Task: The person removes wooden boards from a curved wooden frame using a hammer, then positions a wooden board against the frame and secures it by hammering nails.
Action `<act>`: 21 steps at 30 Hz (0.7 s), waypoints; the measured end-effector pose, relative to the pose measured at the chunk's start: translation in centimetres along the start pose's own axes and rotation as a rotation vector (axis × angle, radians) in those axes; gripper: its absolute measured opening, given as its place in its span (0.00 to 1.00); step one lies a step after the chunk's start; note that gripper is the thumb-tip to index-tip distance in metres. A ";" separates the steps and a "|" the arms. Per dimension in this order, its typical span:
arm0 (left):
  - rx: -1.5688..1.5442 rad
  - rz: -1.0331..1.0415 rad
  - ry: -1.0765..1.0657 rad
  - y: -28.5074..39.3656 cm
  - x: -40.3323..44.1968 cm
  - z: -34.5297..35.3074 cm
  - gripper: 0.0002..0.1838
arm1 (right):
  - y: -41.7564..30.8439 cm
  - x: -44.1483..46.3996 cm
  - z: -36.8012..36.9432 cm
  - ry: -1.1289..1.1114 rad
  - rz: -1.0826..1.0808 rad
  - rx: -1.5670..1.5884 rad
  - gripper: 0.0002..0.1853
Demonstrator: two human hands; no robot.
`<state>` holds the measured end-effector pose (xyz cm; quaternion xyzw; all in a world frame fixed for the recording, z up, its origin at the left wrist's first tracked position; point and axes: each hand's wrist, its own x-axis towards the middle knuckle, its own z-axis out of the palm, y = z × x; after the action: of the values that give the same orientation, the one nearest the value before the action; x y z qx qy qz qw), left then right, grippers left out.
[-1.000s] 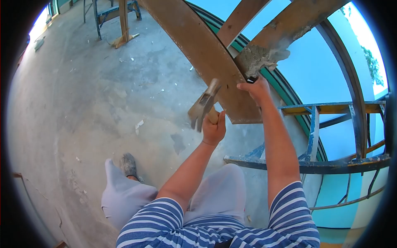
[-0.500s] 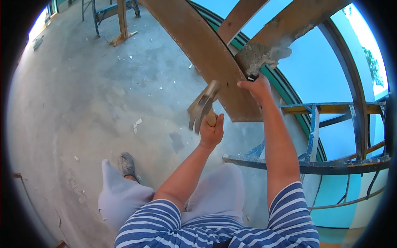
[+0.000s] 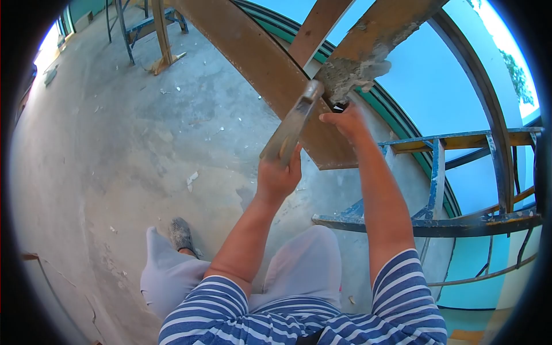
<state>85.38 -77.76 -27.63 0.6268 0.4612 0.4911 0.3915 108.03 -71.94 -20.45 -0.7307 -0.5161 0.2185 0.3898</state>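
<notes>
My left hand [image 3: 278, 175] is closed around a claw hammer [image 3: 296, 118], which is slightly blurred. The hammer's striking face is up by the edge of a long brown board [image 3: 253, 49], close to my right hand [image 3: 348, 122]. That hand is closed at the board's right edge, with the thumb stretched toward the wood. A small dark piece [image 3: 340, 107] shows at its fingers, but its kind is unclear. Just above is a second brown board [image 3: 376, 37] with a rough grey cement-crusted end [image 3: 351, 75].
Blue paint-marked ladder-like metal frames [image 3: 437, 178] stand to my right. Another blue stand [image 3: 146, 26] and a wooden post [image 3: 161, 34] are at the far left. White scraps [image 3: 192, 180] lie on the concrete floor [image 3: 138, 149]. A green sliding track [image 3: 397, 123] runs behind the boards.
The hammer has swung up and to the right, its head now nearer my right hand. My right hand stays at the board's edge. The whole view has shifted slightly.
</notes>
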 end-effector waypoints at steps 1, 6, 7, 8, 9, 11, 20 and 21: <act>0.079 -0.075 -0.071 -0.4 0.1 0.3 0.17 | -0.4 -0.2 -0.1 -0.002 0.020 -0.032 0.39; -0.054 -0.068 0.011 -0.4 -0.4 -0.5 0.18 | -0.9 -0.6 -0.3 -0.002 -0.023 -0.056 0.40; -0.131 -0.002 0.066 -0.8 -0.7 0.1 0.18 | -0.4 -0.5 -0.2 0.007 -0.008 -0.058 0.40; -0.208 0.062 0.124 -1.3 -1.2 0.4 0.18 | 0.1 -0.2 0.0 0.011 0.008 -0.061 0.40; -0.124 0.020 0.053 -1.6 -0.9 0.5 0.18 | 0.1 0.1 0.0 0.022 0.013 -0.063 0.40; 0.042 -0.056 -0.087 -2.2 0.2 0.4 0.17 | 0.1 0.1 -0.2 0.034 -0.014 -0.106 0.40; 0.108 0.165 -0.029 -8.0 -0.3 4.4 0.13 | 0.6 0.6 -0.2 -0.019 0.024 -0.046 0.42; 0.042 0.160 -0.015 -7.7 -0.5 3.8 0.12 | -0.3 0.2 -0.1 -0.029 0.052 -0.068 0.42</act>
<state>87.51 -76.33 -35.85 0.6735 0.4167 0.5063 0.3411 108.06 -71.72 -20.13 -0.7535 -0.5096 0.2216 0.3513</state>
